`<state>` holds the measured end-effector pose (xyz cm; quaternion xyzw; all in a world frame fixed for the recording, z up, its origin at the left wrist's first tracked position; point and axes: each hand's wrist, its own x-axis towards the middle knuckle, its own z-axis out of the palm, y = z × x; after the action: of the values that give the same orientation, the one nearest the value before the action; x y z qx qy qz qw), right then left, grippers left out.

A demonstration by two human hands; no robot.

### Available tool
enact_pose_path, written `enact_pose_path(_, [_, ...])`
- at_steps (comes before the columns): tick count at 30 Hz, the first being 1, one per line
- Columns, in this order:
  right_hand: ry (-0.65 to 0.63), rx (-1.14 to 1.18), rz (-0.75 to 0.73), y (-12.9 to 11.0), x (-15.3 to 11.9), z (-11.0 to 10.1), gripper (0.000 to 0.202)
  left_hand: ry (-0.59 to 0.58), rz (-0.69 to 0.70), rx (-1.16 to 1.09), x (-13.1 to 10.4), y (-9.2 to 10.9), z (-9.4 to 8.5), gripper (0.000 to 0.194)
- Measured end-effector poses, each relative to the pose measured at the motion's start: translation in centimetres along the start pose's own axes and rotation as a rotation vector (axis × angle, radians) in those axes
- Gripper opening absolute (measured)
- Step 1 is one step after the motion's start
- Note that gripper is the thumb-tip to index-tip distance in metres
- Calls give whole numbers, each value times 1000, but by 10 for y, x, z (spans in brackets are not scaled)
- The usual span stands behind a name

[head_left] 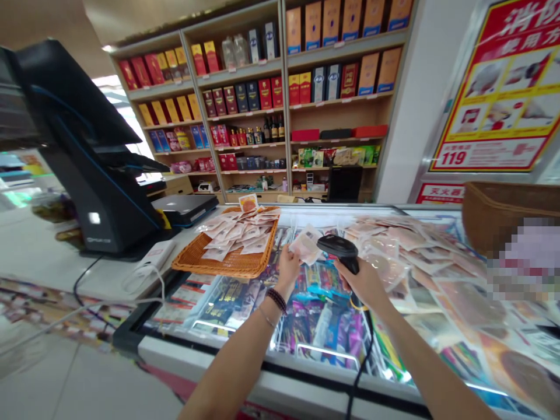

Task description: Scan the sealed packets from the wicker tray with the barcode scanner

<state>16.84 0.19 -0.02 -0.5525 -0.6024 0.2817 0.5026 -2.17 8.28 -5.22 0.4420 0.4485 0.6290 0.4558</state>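
Head view: the left hand pinches a small whitish plastic packet above a white glass-topped freezer; the right hand grips a black handheld scanner beside it.

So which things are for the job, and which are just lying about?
For the job, it seems:
the pale packet, held up
the black scanner, held beside it
the wicker basket
the small packets inside it
probably the flat packets piled at right

Just about:
the dark till
the shelf boxes
the red-and-yellow poster
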Motion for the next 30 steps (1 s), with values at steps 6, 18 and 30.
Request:
enact_pose_path(6, [-16, 4, 2, 0, 0, -1, 39, -9, 9, -28, -1, 1, -1, 31])
enact_pose_path(18, [-12, 163, 11, 2, 3, -5, 44, 101, -55, -153, -1, 4, 1, 32])
enact_pose_path(30, [270, 291, 53, 7, -14, -106, 53, -19, -199, -330, 15, 31, 103, 22])
